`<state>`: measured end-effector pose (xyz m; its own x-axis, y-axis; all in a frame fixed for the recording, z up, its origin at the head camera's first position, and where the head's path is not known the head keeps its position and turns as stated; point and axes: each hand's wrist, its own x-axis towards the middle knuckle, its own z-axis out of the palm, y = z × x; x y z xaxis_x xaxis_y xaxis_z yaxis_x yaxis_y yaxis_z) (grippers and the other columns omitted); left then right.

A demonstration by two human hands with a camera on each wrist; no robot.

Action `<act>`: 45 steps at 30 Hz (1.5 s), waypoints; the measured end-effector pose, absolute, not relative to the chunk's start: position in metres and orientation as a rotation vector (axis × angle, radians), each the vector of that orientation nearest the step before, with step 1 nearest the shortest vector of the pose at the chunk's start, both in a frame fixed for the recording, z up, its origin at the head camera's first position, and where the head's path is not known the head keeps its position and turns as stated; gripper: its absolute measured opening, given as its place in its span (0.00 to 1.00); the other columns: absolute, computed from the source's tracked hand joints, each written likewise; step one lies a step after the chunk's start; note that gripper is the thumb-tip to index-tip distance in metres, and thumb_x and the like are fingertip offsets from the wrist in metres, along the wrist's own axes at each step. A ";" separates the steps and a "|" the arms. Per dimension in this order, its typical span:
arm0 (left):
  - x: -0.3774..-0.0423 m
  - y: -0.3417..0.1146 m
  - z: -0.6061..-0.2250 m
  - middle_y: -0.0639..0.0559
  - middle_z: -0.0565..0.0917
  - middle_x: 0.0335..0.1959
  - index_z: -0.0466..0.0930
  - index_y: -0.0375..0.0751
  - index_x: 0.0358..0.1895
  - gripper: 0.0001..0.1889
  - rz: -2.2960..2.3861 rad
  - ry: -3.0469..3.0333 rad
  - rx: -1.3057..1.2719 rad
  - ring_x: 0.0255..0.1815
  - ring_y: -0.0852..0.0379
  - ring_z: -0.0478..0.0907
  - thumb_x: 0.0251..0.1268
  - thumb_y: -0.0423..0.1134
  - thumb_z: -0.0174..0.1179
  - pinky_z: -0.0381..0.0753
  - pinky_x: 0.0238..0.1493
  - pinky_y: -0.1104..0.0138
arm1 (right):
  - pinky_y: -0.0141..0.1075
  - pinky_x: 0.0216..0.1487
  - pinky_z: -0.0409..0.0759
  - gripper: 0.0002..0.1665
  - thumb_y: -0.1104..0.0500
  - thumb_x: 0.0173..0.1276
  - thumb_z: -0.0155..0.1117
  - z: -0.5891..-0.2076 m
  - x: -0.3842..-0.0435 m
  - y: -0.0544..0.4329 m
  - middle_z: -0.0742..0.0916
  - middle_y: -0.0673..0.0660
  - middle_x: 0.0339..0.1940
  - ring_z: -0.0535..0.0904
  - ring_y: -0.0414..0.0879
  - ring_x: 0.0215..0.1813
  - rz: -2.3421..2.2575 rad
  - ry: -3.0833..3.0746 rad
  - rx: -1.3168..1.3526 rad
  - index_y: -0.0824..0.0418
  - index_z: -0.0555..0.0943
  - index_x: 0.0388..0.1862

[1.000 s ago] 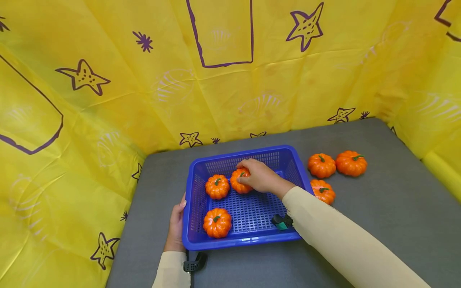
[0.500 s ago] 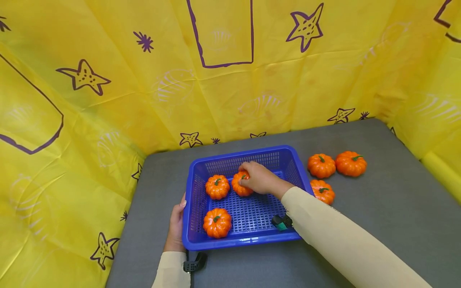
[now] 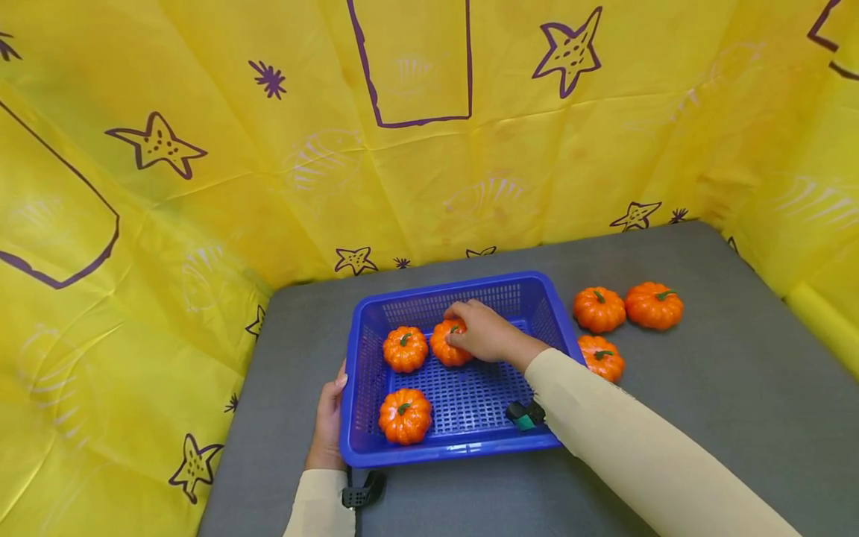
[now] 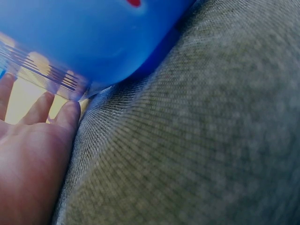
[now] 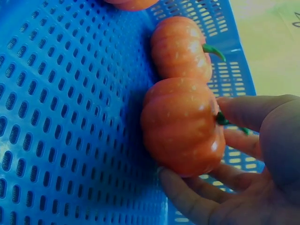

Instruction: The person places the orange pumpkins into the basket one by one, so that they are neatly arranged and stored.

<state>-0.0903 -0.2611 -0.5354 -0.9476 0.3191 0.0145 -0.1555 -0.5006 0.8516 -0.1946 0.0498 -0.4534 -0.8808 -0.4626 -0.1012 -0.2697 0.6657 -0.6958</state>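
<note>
In the head view, my right hand is inside the blue plastic basket, holding a small orange pumpkin. The right wrist view shows its fingers spread around this ribbed pumpkin, one digit beside the green stem and another at its lower side. A second pumpkin sits just left of it, and a third pumpkin lies nearer the front of the basket. My left hand rests against the basket's left side, its fingertips touching the slotted wall below the rim.
Outside the basket's right side, three more pumpkins are on the grey table: one close to the rim, one behind it and one farther right. A yellow patterned cloth hangs behind and at both sides.
The pumpkin under my right hand has shifted very slightly within the basket, the hand staying on it. My left hand and the basket have not visibly moved.
</note>
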 end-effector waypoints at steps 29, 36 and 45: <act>-0.091 -0.261 -0.536 0.42 0.65 0.83 0.47 0.54 0.90 0.34 2.500 1.397 0.231 0.73 0.47 0.72 0.86 0.50 0.35 0.74 0.72 0.55 | 0.58 0.66 0.79 0.30 0.55 0.81 0.68 -0.438 -0.199 0.067 0.81 0.66 0.71 0.80 0.63 0.66 -1.417 2.479 -0.558 0.65 0.76 0.76; -0.089 -0.260 -0.534 0.41 0.65 0.83 0.47 0.54 0.90 0.34 2.499 1.406 0.216 0.73 0.45 0.72 0.85 0.50 0.35 0.74 0.72 0.54 | 0.58 0.63 0.80 0.31 0.53 0.82 0.68 -0.430 -0.198 0.074 0.81 0.65 0.71 0.79 0.63 0.66 -1.539 2.415 -0.487 0.61 0.76 0.77; -0.089 -0.260 -0.534 0.44 0.63 0.85 0.48 0.55 0.90 0.34 2.492 1.438 0.186 0.75 0.46 0.69 0.84 0.49 0.33 0.71 0.74 0.55 | 0.59 0.62 0.81 0.30 0.48 0.81 0.69 -0.419 -0.192 0.085 0.80 0.63 0.73 0.78 0.62 0.68 -1.720 2.327 -0.425 0.54 0.77 0.76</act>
<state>-0.0892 -0.2597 -0.5336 -0.9585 0.2846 -0.0178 -0.1578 -0.4775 0.8644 -0.1925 0.0849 -0.4189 -0.9348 -0.3551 -0.0027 -0.1016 0.2747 -0.9562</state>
